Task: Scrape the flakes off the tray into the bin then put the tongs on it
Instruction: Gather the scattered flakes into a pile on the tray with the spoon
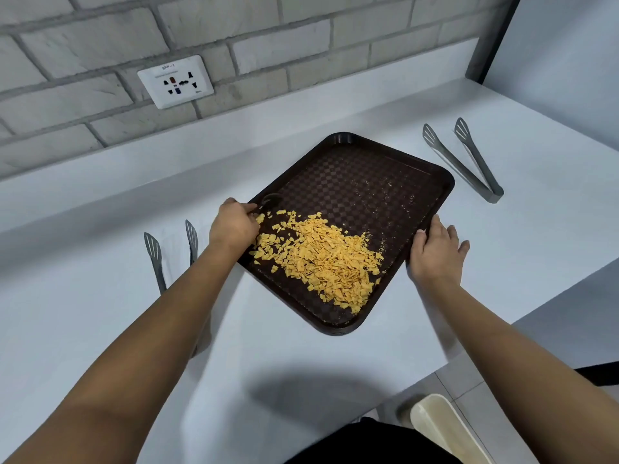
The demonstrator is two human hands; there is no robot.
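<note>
A dark brown checkered tray (378, 182) lies at an angle on the white counter. A heap of yellow flakes (321, 259) covers its near half. My left hand (232, 226) grips the tray's left rim, fingers curled over the edge. My right hand (437, 251) rests against the tray's right rim with the thumb on the edge and the fingers spread on the counter. One pair of metal tongs (469, 162) lies to the right of the tray. A second pair of tongs (157, 259) lies to the left, partly hidden by my left forearm.
The white counter (100, 313) ends at a brick wall with a socket plate (176, 82). Its front edge runs diagonally at the lower right, above a tiled floor. A cream bin rim (438, 420) shows on the floor at the bottom right.
</note>
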